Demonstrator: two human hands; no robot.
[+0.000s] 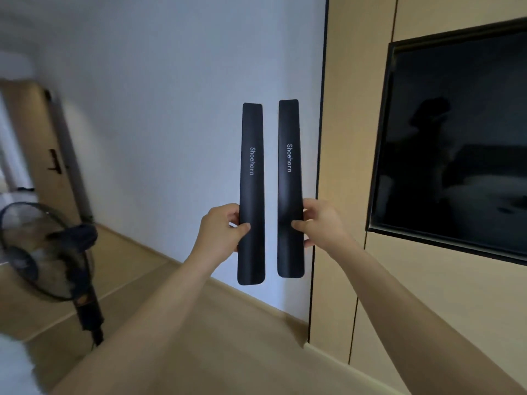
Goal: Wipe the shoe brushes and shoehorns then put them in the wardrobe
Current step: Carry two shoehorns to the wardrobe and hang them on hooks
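From the head camera, two long, flat black plastic shoehorns are held upright side by side in front of a pale wall, their long axes vertical and nearly parallel, a narrow gap between them. The left shoehorn (251, 192) is pinched near its lower third by the left hand (221, 228), thumb across its front. The right shoehorn (290, 189) is gripped at the same height by the right hand (320, 222). Each carries white "Shoehorn" lettering running lengthwise. A dark glossy screen (456, 143) sits in the beige wooden panelling (342, 109) on the right; a black standing fan (48, 252) is far left.
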